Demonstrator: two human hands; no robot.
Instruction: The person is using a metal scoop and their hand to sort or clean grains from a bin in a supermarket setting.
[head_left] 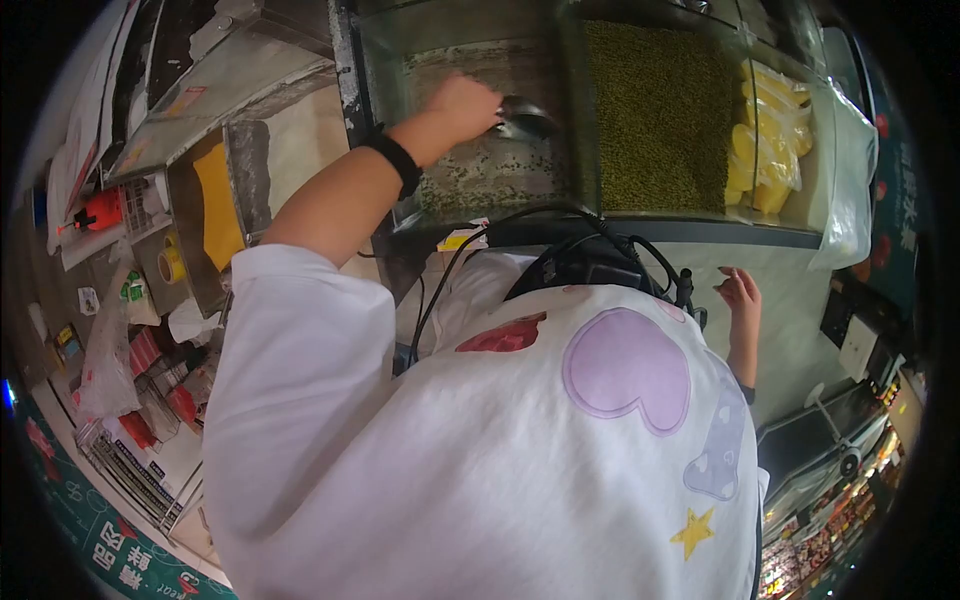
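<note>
My left hand (465, 108), with a black band at the wrist, is closed around the handle of a metal scoop (525, 118). It is over a clear-walled bin (490, 180) whose bottom has a thin scatter of small green beans or grains. Directly right of that bin, another compartment holds a deep layer of green beans (655, 120). Low at my right side, my right hand (740, 288) hangs beside my body, its fingers loosely bent and apart, with nothing visible in it.
Yellow items in clear plastic bags (770, 140) fill the compartment at the right. A plastic sheet (848, 170) drapes over its edge. Black cables (640, 262) lie at my chest. To the left are metal-framed bins, a yellow sheet (218, 205), a tape roll (172, 262) and wire baskets.
</note>
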